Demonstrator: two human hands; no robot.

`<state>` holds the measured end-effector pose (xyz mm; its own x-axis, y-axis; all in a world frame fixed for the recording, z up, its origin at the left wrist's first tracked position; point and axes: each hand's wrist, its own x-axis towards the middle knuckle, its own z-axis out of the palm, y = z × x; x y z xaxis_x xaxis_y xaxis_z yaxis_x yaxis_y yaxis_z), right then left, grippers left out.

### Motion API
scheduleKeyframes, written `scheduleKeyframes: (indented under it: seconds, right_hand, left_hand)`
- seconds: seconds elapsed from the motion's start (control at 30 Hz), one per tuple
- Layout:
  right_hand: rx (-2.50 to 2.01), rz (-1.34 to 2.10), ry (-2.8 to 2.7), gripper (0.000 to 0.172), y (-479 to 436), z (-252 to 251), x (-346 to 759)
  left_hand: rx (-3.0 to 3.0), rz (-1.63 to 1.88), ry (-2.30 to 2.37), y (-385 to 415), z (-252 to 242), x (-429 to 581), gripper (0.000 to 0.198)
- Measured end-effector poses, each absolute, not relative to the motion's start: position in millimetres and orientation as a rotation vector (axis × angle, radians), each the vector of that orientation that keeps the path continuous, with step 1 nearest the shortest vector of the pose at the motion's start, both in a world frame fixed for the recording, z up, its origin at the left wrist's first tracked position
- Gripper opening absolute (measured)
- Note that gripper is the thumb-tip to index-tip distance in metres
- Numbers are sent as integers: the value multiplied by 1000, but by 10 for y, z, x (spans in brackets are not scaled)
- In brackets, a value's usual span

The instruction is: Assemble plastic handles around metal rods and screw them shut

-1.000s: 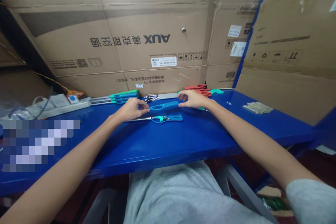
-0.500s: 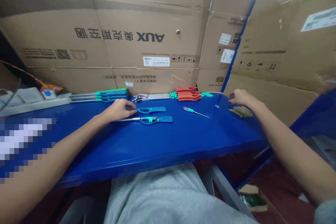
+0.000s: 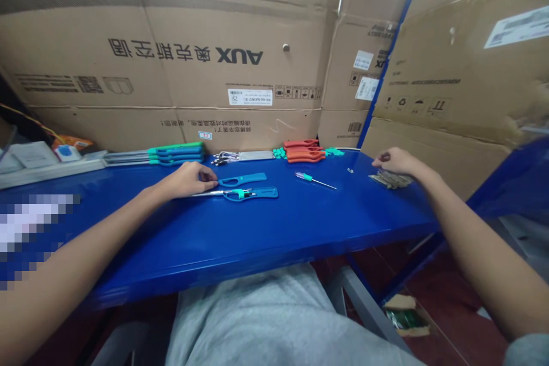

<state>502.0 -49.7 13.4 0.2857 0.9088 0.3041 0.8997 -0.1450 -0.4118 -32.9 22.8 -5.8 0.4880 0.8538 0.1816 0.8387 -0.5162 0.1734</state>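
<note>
My left hand (image 3: 191, 178) is closed, thumb and fingers pinched at the near-left end of a blue lighter handle half (image 3: 254, 178) lying on the table. Just below it lies a second blue handle half (image 3: 271, 192), fitted with a mint-green trigger (image 3: 240, 193) and a metal rod that runs left under my left hand. At the far right, my right hand (image 3: 392, 160) hovers with curled fingers over a pile of small brownish metallic pieces (image 3: 390, 179). Whatever its fingertips hold is hidden or too small to make out.
A screwdriver (image 3: 315, 180) lies mid-table. Along the back are stacked blue and green lighters (image 3: 178, 154), metal rods with wires (image 3: 253, 155), orange handle halves (image 3: 304, 153) and mint-green parts (image 3: 334, 152). A power strip (image 3: 55, 168) sits left; cardboard (image 3: 193, 11) walls the back.
The view has shifted slightly, so things appear a little further left. My left hand stays at the blue handle half; my right hand remains just above the pile of metallic pieces.
</note>
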Motion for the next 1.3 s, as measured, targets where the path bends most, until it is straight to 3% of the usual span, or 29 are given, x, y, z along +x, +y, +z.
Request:
scheduleKeyframes:
  seconds: [0.13,0.33,0.43,0.53,0.67,0.87,1.03,1.2,1.3]
  right_hand:
    - [-1887,340,-1612,9,-613,359,4523]
    - [-1150,1079,-1641,30,-539,406,3642]
    - [-1011,1228,-1747,32,-419,376,3241]
    - [-993,1157,-1914,27,-288,342,2943]
    - [-952,820,-2152,28,-102,152,2731]
    - [-907,527,-2142,21,82,-274,2699]
    - [-928,392,-2155,18,46,-288,2782]
    - [-963,475,-2067,12,-4,-237,2762]
    - [-979,876,-1923,20,-13,-172,2762]
  left_hand:
    - [2659,372,1492,217,-57,-330,39]
    - [2665,431,1478,158,-22,-302,37]
    - [2682,497,1466,148,-22,-291,36]
    - [2691,535,1446,158,-39,-289,35]
    - [2697,543,1415,180,-60,-293,33]
    - [2715,561,1383,181,-58,-285,30]
    - [2726,520,1390,166,-42,-274,31]
    - [2729,513,1390,167,-42,-284,35]
    - [2724,512,1385,161,-38,-278,34]
